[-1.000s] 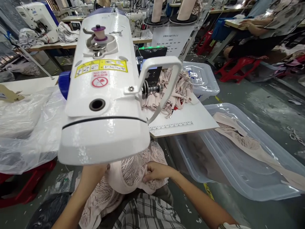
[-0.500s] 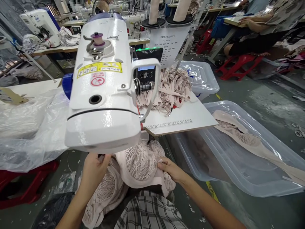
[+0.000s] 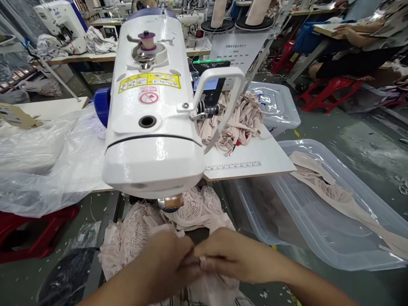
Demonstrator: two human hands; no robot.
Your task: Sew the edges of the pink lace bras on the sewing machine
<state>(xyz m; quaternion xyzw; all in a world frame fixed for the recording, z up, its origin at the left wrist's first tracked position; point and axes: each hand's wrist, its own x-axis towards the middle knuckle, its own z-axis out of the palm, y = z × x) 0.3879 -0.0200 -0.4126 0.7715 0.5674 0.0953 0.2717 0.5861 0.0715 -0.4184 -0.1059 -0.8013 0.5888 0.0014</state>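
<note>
1. Head view: lace (image 3: 195, 208) lies beyond and partly under both hands, its length running crosswise by the machine (image 3: 153, 165).
2. Left hand (image 3: 165, 255) is nearer the left heap; blur hides whether its grip holds anything.
3. Right hand (image 3: 239, 255) meets it, grip narrow, seemingly pinching a pale lace edge.

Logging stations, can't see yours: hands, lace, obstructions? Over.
Left hand and right hand close together over pale fabric, grip blurred. Lace garments bunched beyond them. Sewing machine head overhangs, partly hiding the garments.
</note>
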